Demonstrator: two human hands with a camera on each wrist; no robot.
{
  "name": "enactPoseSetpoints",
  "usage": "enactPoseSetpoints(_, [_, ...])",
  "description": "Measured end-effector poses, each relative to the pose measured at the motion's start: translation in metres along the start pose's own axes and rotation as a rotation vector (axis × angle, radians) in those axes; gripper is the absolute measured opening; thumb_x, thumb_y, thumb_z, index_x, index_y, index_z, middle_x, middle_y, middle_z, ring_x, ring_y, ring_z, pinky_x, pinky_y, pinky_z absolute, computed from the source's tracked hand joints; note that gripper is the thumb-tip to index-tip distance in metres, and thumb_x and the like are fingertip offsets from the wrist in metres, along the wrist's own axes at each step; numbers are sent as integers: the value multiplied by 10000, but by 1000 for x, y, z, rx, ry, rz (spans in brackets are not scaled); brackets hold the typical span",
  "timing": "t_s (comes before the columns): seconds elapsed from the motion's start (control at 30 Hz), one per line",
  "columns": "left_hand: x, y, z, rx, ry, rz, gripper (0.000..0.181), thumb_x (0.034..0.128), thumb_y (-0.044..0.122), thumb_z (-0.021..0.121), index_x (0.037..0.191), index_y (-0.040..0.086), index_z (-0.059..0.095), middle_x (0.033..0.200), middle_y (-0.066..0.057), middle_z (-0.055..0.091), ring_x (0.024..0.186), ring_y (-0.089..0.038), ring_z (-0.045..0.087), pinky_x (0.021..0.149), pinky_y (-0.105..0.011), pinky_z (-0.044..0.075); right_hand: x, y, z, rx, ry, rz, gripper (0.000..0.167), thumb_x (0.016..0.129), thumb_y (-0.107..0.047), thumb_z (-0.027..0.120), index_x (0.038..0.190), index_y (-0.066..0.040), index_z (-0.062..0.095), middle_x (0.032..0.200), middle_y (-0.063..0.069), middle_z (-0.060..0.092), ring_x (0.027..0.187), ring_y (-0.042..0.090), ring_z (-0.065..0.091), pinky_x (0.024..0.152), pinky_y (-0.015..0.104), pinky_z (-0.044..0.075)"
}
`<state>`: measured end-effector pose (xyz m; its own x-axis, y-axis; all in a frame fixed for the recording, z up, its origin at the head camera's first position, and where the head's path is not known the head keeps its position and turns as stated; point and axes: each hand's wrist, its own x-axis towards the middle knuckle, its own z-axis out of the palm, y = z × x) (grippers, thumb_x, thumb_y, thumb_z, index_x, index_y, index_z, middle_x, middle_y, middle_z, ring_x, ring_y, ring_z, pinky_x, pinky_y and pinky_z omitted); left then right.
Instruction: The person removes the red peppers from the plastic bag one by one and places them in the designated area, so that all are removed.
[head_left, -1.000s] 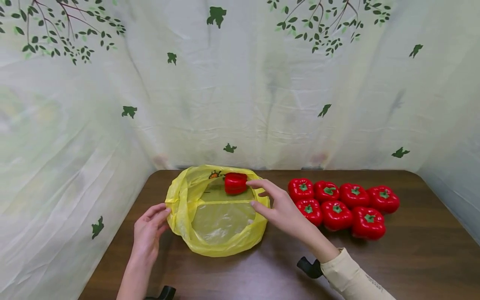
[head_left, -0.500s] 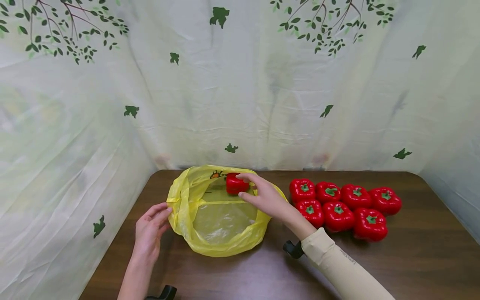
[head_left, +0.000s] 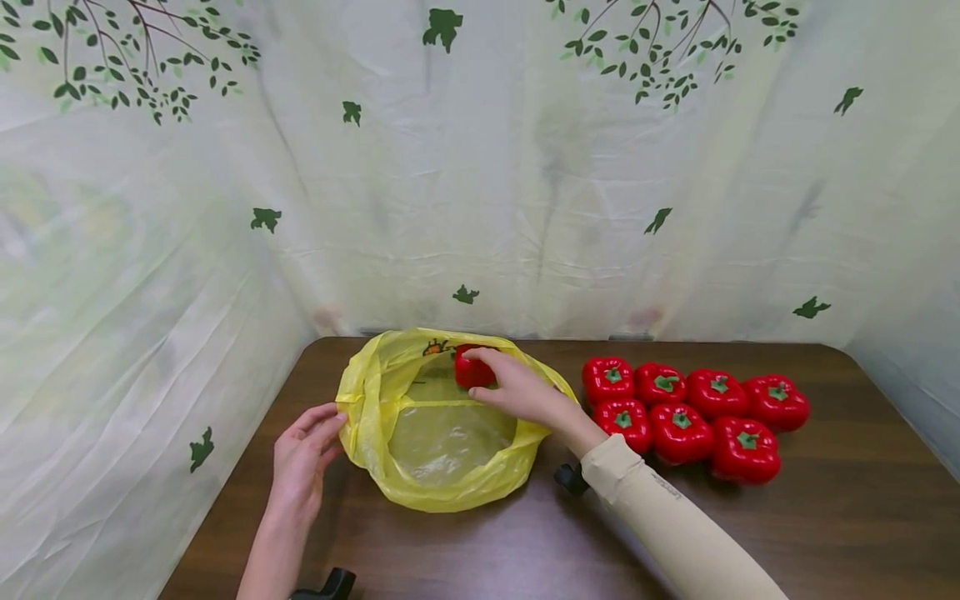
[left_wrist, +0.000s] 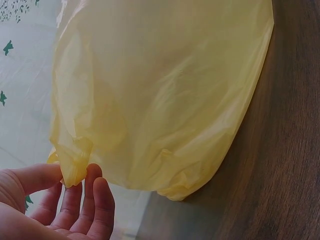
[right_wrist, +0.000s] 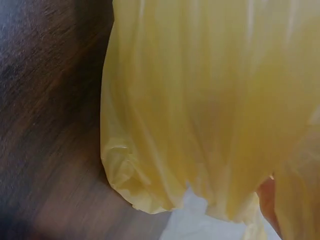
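A yellow plastic bag lies with its mouth spread wide on the wooden table. At its left rim, my left hand pinches a fold of the plastic between thumb and fingers, as the left wrist view also shows. My right hand reaches in over the bag's right rim. Its fingers and thumb are around the right side of a red bell pepper, which sits inside near the back wall of the bag. The right wrist view is mostly filled by the bag's outer side, which hides nearly all of that hand.
To the right of the bag, several red bell peppers with green stems stand in two rows on the table. A pale curtain printed with leaves and birds hangs behind and at the sides.
My right hand has moved left and further into the bag, its fingers coming around the bell pepper inside. The left hand keeps its pinch on the rim. The view has shifted slightly.
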<state>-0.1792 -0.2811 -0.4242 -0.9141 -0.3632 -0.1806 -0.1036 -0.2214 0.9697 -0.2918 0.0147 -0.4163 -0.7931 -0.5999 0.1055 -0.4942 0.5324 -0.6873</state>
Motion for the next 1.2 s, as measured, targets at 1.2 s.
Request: enactPoseSetpoints(1.2, [1,-4,1,-20,-8,-6,71,919,111,707,987,110,690,893,27,694,812,-114,649,722,-260,552,-16,1,22,-112,16,-73,550,943,-202,668,1450,-151,463,1517,23,400,1407,207,319,1138,402,280])
